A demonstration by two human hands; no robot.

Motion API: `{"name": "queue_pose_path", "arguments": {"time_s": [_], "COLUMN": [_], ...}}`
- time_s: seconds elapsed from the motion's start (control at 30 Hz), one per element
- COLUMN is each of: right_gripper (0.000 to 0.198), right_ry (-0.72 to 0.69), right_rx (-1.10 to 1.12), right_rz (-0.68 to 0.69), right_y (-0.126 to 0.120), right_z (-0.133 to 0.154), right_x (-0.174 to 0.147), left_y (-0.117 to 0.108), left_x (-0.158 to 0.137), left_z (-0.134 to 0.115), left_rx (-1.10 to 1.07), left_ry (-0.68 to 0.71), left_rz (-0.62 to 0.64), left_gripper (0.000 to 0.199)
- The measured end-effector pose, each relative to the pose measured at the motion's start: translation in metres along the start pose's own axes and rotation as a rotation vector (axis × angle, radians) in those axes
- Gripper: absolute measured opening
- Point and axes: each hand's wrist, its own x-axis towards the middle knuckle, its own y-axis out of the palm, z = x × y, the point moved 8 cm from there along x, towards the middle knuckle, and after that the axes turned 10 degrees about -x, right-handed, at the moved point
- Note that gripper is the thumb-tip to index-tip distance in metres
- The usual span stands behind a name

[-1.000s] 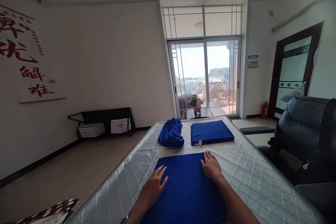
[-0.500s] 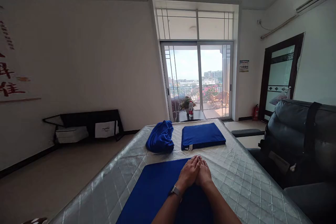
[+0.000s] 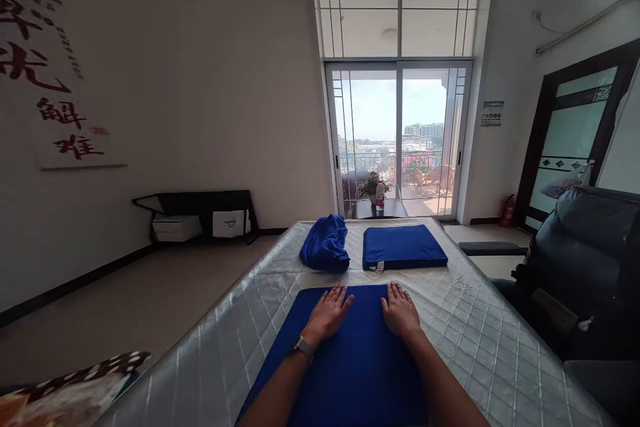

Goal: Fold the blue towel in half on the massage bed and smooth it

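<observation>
A smooth blue cloth (image 3: 360, 360) lies flat in front of me, its near end running out of the picture. My left hand (image 3: 329, 312) rests on its far left part, fingers stretched out and thumb apart. Near the far right corner, my right hand (image 3: 400, 309) lies palm down, fingers extended. Both hands press on the fabric and neither grips it. Beyond them is a crumpled blue cloth bundle (image 3: 325, 243) on the left. To its right sits a neatly folded blue cloth stack (image 3: 405, 245) with a white label at its front edge.
A silvery quilted cover (image 3: 480, 327) lies under the cloths. A dark armchair (image 3: 590, 247) stands to the right. Past the far edge, a small table (image 3: 363, 211) holds a bottle (image 3: 380, 196) and a plant. A low black rack (image 3: 210, 203) stands by the left wall.
My hands were together over the right side of the cloth and have now spread apart, the left one moving left. The view has shifted, and the cloth lies flat beneath both hands.
</observation>
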Motion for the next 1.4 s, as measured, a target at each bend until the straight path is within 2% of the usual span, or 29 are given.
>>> {"name": "queue_pose_path", "arguments": {"time_s": [0.07, 0.13, 0.27, 0.43, 0.93, 1.07, 1.2, 1.3, 1.4], "right_gripper": [0.068, 0.069, 0.069, 0.07, 0.068, 0.067, 0.068, 0.07, 0.07], "right_ry": [0.002, 0.009, 0.008, 0.008, 0.001, -0.014, -0.026, -0.013, -0.002], "right_rx": [-0.013, -0.025, -0.057, -0.091, -0.16, -0.183, -0.161, -0.142, -0.144], "right_rz": [0.003, 0.005, 0.014, 0.021, 0.004, -0.035, 0.004, 0.049, 0.064], "right_y": [0.001, 0.002, 0.004, 0.005, 0.002, -0.005, 0.001, 0.009, 0.013], "right_z": [0.0, -0.001, -0.001, -0.001, 0.001, 0.004, 0.006, 0.006, 0.006], "right_x": [0.001, 0.002, 0.004, 0.006, 0.006, 0.002, -0.004, -0.007, -0.008], "left_y": [-0.011, -0.02, -0.024, -0.021, -0.028, -0.028, -0.034, -0.048, -0.054], "left_x": [-0.012, -0.021, -0.029, -0.027, -0.028, -0.029, -0.032, -0.035, -0.039], "left_z": [0.04, 0.068, 0.091, 0.089, 0.089, 0.088, 0.086, 0.072, 0.03], "left_rx": [-0.018, -0.031, -0.04, -0.019, -0.131, -0.1, -0.059, -0.062, -0.105], "left_ry": [-0.101, -0.152, -0.204, -0.215, -0.227, -0.214, -0.226, -0.228, -0.121], "left_rz": [-0.018, -0.04, -0.076, -0.104, -0.171, -0.172, -0.163, -0.216, -0.24], "left_gripper": [0.057, 0.06, 0.068, 0.07, 0.076, 0.075, 0.078, 0.078, 0.075]}}
